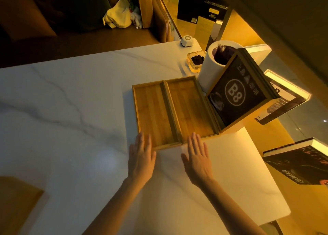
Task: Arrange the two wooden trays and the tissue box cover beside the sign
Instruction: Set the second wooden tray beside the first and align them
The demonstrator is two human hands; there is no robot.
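Two long wooden trays lie side by side on the white marble table (pixel 71 110). The left tray (pixel 152 114) touches the right tray (pixel 190 108) along their long sides. The right tray sits against the base of the dark "B8" sign (pixel 236 94), which stands tilted in a wooden frame. My left hand (pixel 142 156) lies flat, fingers spread, its fingertips on the near end of the left tray. My right hand (pixel 197 155) is flat too, fingertips at the near end of the right tray. A wooden piece (pixel 17 202) at the near left corner may be the tissue box cover; I cannot tell.
Behind the sign stands a white cylindrical bin (pixel 211 69) with a dark liner. A glass ashtray (pixel 195 60) and a white call button (pixel 186 41) sit at the far right of the table. The table's right edge runs close to the sign. Dark books (pixel 301 163) lie lower right.
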